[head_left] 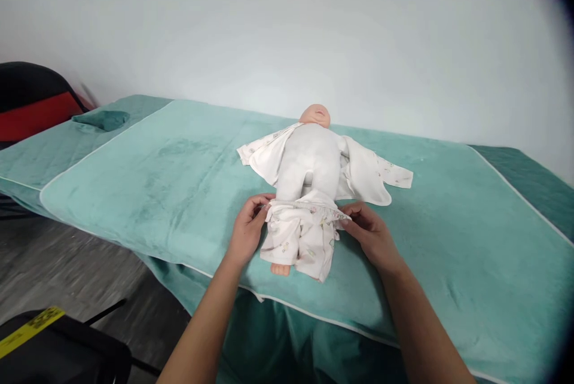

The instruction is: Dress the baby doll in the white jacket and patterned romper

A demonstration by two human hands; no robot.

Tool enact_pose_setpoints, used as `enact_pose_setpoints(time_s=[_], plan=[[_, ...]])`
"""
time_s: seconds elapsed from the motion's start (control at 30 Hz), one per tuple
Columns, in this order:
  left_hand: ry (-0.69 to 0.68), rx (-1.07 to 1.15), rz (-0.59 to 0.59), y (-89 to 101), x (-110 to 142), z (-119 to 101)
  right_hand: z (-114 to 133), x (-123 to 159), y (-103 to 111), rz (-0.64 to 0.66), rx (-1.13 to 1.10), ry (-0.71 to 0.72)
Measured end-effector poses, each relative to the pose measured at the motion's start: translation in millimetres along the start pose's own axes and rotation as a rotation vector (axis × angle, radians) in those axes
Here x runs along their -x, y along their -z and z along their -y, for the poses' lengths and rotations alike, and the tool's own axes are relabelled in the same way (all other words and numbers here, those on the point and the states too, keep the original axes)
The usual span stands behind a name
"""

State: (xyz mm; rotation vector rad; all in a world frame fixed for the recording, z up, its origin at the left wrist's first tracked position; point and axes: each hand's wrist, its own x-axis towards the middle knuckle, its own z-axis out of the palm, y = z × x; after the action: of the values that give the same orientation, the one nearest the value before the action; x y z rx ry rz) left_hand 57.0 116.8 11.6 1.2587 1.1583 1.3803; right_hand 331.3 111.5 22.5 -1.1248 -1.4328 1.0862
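A baby doll (309, 154) with a pale cloth body lies on its back, head toward the wall. White patterned baby pants (298, 237) are bunched around its lower legs, and one foot (280, 269) shows below the left cuff. My left hand (251, 222) pinches the waistband at its left side. At the right end of the same waistband, my right hand (368, 229) grips the fabric between thumb and fingers. Under the doll a white printed baby top (365, 168) is spread wide, its sleeves stretched out to both sides and its front lying apart.
The doll rests on a bed with a green cover (179, 174) edged in white piping. Behind it stands a white wall (287, 49). A black and red chair (38, 106) is at the far left, and a black seat with a yellow label (31, 330) at the lower left.
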Motion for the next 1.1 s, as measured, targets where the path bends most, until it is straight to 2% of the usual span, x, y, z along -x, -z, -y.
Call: enact_pose_setpoints(time_s=[0.3, 0.67, 0.77, 0.97, 1.03, 1.1], plan=[[0.020, 0.024, 0.008, 0.5, -1, 2, -9, -2, 4, 0.004, -0.092, -0.063], [0.019, 0.043, 0.002, 0.2, -1, 2, 1, -1, -1, 0.052, -0.065, -0.087], [0.021, 0.051, 0.001, 0.7, -1, 3, -2, 1, -1, 0.029, 0.026, -0.095], [0.003, 0.058, 0.024, 2.0, -2, 5, -4, 5, -5, -0.128, 0.421, -0.040], [-0.004, 0.067, 0.028, 1.9, -2, 6, -2, 5, -4, -0.087, 0.466, 0.008], [-0.001, 0.073, 0.027, 1.6, -2, 6, 0, 5, 0, 0.013, 0.444, 0.069]])
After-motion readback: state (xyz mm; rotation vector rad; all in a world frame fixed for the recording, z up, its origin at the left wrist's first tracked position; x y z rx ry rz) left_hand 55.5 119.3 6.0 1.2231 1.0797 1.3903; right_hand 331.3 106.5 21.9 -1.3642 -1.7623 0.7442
